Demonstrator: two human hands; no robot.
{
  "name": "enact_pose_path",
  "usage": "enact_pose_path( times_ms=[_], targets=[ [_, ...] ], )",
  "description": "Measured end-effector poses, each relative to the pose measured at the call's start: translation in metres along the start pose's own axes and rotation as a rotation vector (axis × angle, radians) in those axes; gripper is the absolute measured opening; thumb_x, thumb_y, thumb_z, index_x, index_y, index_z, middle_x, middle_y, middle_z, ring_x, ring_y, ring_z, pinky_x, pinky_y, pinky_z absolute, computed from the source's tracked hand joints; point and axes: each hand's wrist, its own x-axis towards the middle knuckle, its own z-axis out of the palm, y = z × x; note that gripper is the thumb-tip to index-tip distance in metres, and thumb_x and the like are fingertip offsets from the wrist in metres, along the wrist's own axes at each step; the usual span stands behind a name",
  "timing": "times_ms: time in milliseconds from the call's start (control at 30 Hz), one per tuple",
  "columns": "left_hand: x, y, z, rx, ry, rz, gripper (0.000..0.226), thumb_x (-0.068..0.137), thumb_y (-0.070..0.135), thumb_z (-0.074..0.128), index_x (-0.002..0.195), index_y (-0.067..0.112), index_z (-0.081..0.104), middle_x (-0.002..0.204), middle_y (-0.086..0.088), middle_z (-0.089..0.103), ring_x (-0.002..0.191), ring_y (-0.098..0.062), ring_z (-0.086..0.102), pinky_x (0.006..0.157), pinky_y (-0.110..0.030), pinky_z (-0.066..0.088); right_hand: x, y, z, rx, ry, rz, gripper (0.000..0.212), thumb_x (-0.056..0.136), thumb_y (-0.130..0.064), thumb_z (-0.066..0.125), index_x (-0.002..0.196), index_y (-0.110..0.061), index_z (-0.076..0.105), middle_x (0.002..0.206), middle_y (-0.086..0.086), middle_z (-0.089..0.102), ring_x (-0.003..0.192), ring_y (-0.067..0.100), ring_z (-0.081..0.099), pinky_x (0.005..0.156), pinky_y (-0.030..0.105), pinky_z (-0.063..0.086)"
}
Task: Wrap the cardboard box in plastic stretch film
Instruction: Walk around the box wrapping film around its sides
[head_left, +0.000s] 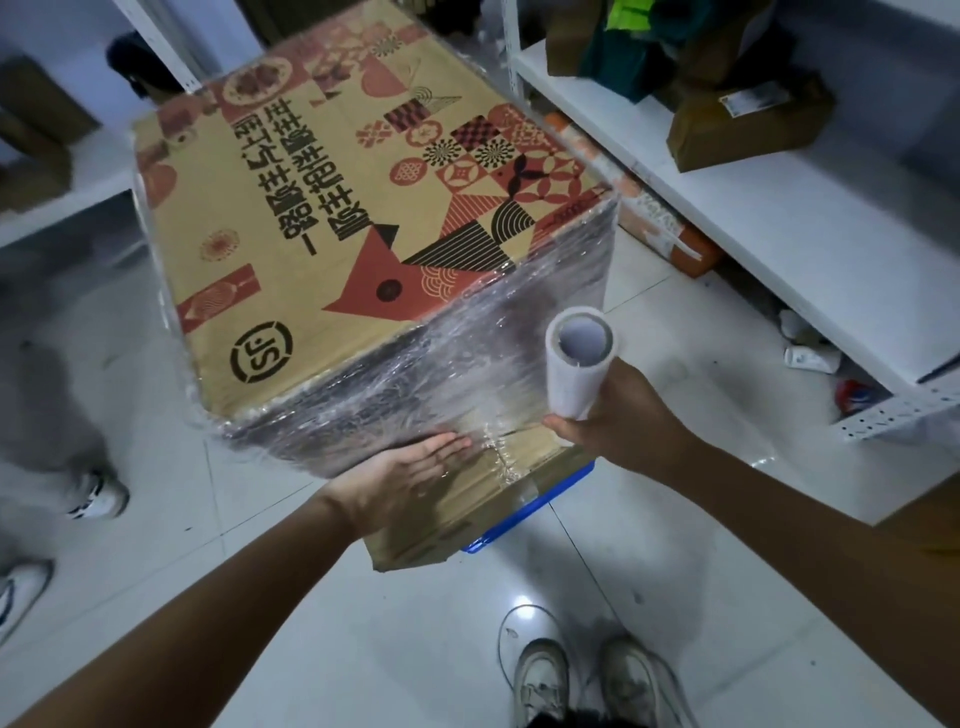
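I read: cardboard box (332, 228) atop a lower carton, near face filmed | left hand (400, 478) flat, fingers straight, smoothing film (467, 358) down | right hand (618, 415) grips roll (579, 364) upright at corner, keeping tension.

One printed box (332, 218), one film roll (579, 364), two hands.

Both bare forearms reach forward from the lower edge of the view, one hand flat and one gripping.

The left hand (410, 475) lies with straight fingers together, palm pressed against the film-covered side of the printed brown cardboard box (353, 208). The right hand (618, 415), a little higher and further right, curls its fingers round the lower end of an upright white stretch-film roll (579, 364).
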Motion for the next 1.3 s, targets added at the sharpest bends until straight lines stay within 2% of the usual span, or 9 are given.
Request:
enact_pose_path(
  times_ms=[100, 233, 367, 500, 667, 833, 1067, 1233, 1300],
  targets=[
    [0.000, -0.002, -0.001, -0.014, -0.007, 0.008, 0.076, 0.100, 0.027, 0.014, 0.116, -0.029, -0.034, 0.133, -0.035, -0.031, 0.139, -0.036, -0.010, 0.104, -0.046, -0.014, 0.003, 0.001, -0.010, 0.040, -0.023, -0.003, 0.044, 0.065, -0.011, 0.076, 0.100, -0.022, 0.050, 0.093, 0.000, 0.059, 0.088, 0.013, 0.056, 0.073, 0.027, 0.048],
    [0.002, 0.000, 0.000, 0.022, -0.020, 0.026, 0.074, 0.101, 0.029, 0.013, 0.120, -0.028, -0.031, 0.141, -0.033, -0.026, 0.139, -0.038, -0.011, 0.109, -0.044, -0.010, 0.004, 0.003, -0.022, 0.133, -0.087, 0.056, 0.052, 0.064, -0.002, 0.076, 0.086, -0.039, 0.047, 0.079, -0.026, 0.060, 0.085, -0.014, 0.055, 0.061, 0.005, 0.047],
    [0.002, 0.001, 0.002, 0.083, -0.003, 0.022, 0.073, 0.100, 0.032, 0.013, 0.127, -0.025, -0.025, 0.145, -0.034, -0.020, 0.138, -0.042, -0.011, 0.111, -0.046, -0.009, 0.010, 0.007, -0.032, 0.224, -0.132, 0.087, 0.056, 0.067, 0.005, 0.076, 0.095, -0.036, 0.050, 0.093, -0.015, 0.059, 0.097, 0.012, 0.059, 0.083, 0.028, 0.052],
    [0.004, 0.007, 0.009, 0.029, 0.015, -0.034, 0.077, 0.100, 0.034, 0.014, 0.125, -0.028, -0.025, 0.143, -0.038, -0.019, 0.134, -0.048, -0.013, 0.107, -0.051, -0.012, 0.012, 0.007, -0.034, 0.258, -0.104, 0.090, 0.061, 0.068, 0.011, 0.073, 0.091, -0.038, 0.044, 0.094, -0.021, 0.050, 0.090, 0.000, 0.054, 0.075, 0.007, 0.043],
    [0.013, 0.020, 0.011, -0.090, -0.021, -0.015, 0.082, 0.098, 0.036, 0.018, 0.123, -0.030, -0.025, 0.137, -0.045, -0.019, 0.132, -0.053, -0.011, 0.099, -0.060, -0.017, 0.015, 0.010, -0.022, 0.401, -0.063, 0.161, 0.050, 0.075, 0.013, 0.062, 0.088, -0.032, 0.046, 0.088, -0.009, 0.053, 0.087, 0.006, 0.052, 0.060, 0.005, 0.046],
    [0.033, 0.024, 0.004, -0.083, -0.004, 0.081, 0.082, 0.095, 0.035, 0.025, 0.123, -0.026, -0.022, 0.127, -0.050, -0.023, 0.117, -0.065, -0.022, 0.088, -0.068, -0.027, 0.015, 0.003, -0.012, 0.340, -0.018, 0.068, 0.057, 0.070, -0.011, 0.080, 0.103, -0.039, 0.043, 0.100, -0.024, 0.050, 0.095, -0.013, 0.052, 0.073, 0.001, 0.041],
    [0.053, 0.004, 0.010, -0.159, 0.019, 0.022, 0.080, 0.099, 0.031, 0.013, 0.108, -0.031, -0.037, 0.140, -0.033, -0.027, 0.138, -0.042, -0.014, 0.107, -0.051, -0.017, 0.015, 0.013, -0.023, 0.192, -0.045, 0.026, 0.068, 0.076, -0.011, 0.072, 0.124, -0.010, 0.024, 0.118, 0.011, 0.043, 0.100, 0.012, 0.049, 0.085, 0.039, 0.051],
    [0.049, 0.007, 0.018, -0.099, 0.008, 0.073, 0.085, 0.098, 0.032, 0.013, 0.101, -0.035, -0.038, 0.145, -0.030, -0.020, 0.138, -0.044, -0.010, 0.102, -0.056, -0.019, 0.012, 0.018, -0.028, 0.191, -0.040, 0.019, 0.060, 0.076, -0.003, 0.072, 0.117, -0.023, 0.034, 0.107, 0.005, 0.049, 0.095, -0.012, 0.048, 0.074, 0.004, 0.043],
    [0.050, 0.010, 0.021, -0.067, -0.012, 0.086, 0.084, 0.099, 0.036, 0.014, 0.111, -0.033, -0.032, 0.147, -0.032, -0.016, 0.135, -0.047, -0.012, 0.098, -0.060, -0.022, 0.017, 0.017, -0.030, 0.182, -0.013, 0.013, 0.059, 0.074, -0.002, 0.073, 0.113, -0.028, 0.036, 0.101, -0.006, 0.050, 0.092, -0.016, 0.048, 0.072, 0.002, 0.041]
  ],
)
